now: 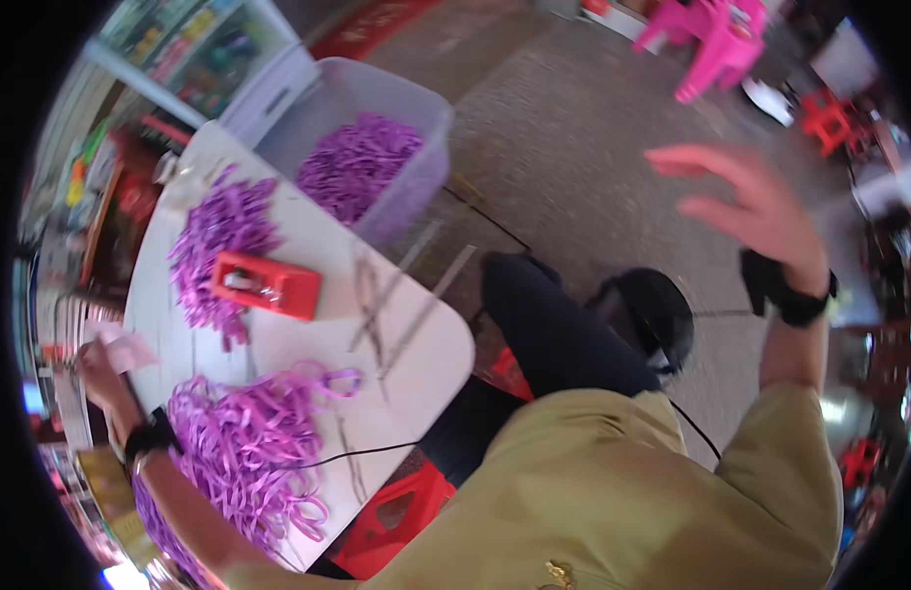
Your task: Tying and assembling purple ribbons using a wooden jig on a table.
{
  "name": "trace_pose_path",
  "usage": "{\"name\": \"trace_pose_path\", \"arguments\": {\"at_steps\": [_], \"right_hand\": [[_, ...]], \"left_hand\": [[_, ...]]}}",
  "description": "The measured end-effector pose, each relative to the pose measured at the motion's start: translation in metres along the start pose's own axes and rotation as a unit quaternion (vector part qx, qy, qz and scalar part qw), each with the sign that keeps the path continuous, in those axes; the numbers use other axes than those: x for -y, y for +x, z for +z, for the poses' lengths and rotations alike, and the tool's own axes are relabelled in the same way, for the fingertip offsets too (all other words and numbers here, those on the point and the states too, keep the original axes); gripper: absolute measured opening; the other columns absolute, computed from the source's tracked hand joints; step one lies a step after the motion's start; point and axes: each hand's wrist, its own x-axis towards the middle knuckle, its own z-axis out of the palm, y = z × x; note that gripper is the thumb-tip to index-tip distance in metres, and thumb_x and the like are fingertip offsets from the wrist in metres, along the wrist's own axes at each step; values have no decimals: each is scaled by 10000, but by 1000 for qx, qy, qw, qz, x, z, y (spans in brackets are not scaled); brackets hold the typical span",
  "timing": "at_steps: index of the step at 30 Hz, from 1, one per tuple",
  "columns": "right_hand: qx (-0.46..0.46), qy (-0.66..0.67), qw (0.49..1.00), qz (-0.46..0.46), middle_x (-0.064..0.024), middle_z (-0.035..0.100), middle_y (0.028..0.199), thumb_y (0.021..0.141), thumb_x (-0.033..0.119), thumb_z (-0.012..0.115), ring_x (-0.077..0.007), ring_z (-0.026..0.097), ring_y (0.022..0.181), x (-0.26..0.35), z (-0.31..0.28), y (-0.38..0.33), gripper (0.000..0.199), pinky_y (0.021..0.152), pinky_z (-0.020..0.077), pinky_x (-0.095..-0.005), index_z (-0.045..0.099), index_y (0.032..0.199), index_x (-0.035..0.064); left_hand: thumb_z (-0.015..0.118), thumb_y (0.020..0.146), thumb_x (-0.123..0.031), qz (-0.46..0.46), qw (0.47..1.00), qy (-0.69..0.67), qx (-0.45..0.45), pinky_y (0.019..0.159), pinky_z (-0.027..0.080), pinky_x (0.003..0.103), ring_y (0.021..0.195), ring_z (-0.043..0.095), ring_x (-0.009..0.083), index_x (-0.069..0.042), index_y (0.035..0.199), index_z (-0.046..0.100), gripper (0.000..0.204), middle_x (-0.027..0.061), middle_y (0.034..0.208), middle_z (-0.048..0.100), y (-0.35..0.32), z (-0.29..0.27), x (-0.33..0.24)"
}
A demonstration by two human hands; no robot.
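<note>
My left hand (99, 372) reaches to the far left edge of the white table (416, 364) and touches a pale pink paper (129, 349); whether it grips it is unclear. A pile of purple ribbon loops (249, 442) lies just right of that forearm. My right hand (745, 202) is raised in the air off to the right, fingers spread, holding nothing; a black band sits on its wrist. A red tool (266, 285) lies on the table beside a second purple pile (219, 236).
A clear plastic bin (416, 118) of purple loops stands at the table's far end. Thin metal rods (416, 305) lie across the table. A red stool (391, 521) is under me. Pink plastic chairs (716, 39) stand far off on the floor.
</note>
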Motion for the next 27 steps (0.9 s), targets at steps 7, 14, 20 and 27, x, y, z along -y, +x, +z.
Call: {"name": "trace_pose_path", "arguments": {"at_steps": [7,14,20,27], "right_hand": [[-35,137,976,-168,-101,409,1265,675,294,701,-229,410,1161,4,55,11,774,946,333,-376,305,1307,87],[127,537,819,-157,-71,298,1340,642,276,727,-187,307,1225,-1,107,-4,910,980,273,-370,189,1355,101],[115,567,809,-110,-50,427,1186,709,138,671,-99,430,1039,-31,143,-29,687,857,384,-280,314,1291,60],[-42,472,874,109,-24,563,903,726,85,636,-70,522,812,-54,155,-51,518,693,423,-237,426,1196,25]], "left_hand": [[600,750,-41,94,864,-428,250,713,378,221,713,437,86,-49,813,448,165,4,789,426,-42,-162,-298],[699,620,-5,247,727,-500,400,559,419,243,634,498,138,-37,733,502,229,29,683,478,-119,-184,-471],[669,660,-17,137,611,-594,505,506,407,223,643,508,104,-29,771,501,201,36,742,495,-162,-168,-506],[694,644,-91,177,806,-456,333,507,402,292,544,487,215,-44,805,495,260,75,681,501,-207,-128,-528]]}}
